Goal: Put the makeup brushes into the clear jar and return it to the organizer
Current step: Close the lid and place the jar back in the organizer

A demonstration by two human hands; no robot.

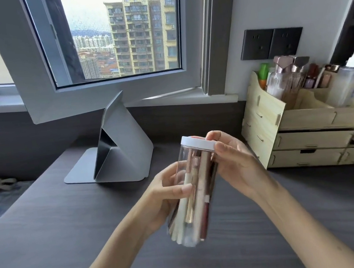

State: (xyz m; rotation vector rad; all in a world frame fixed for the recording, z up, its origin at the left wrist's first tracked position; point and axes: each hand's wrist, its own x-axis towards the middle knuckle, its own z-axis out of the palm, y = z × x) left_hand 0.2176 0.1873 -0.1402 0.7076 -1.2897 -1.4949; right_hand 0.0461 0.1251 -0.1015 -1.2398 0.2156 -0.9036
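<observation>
A tall clear jar (186, 234) with a white lid (195, 143) is held tilted above the dark desk, its top leaning away from me. Several makeup brushes (200, 198) with white, rose-gold and dark red handles stand inside it. My left hand (168, 194) wraps the jar's body from the left. My right hand (232, 160) grips the jar's upper part, fingertips on the lid's rim. The pale wooden organizer (303, 136) with drawers stands at the right, against the wall.
Bottles and a spray bottle (352, 77) fill the organizer's top compartments. A grey folded tablet stand (116, 147) sits at the desk's back. An open window sash (101, 53) overhangs the desk. Wall sockets (271, 42) are above the organizer.
</observation>
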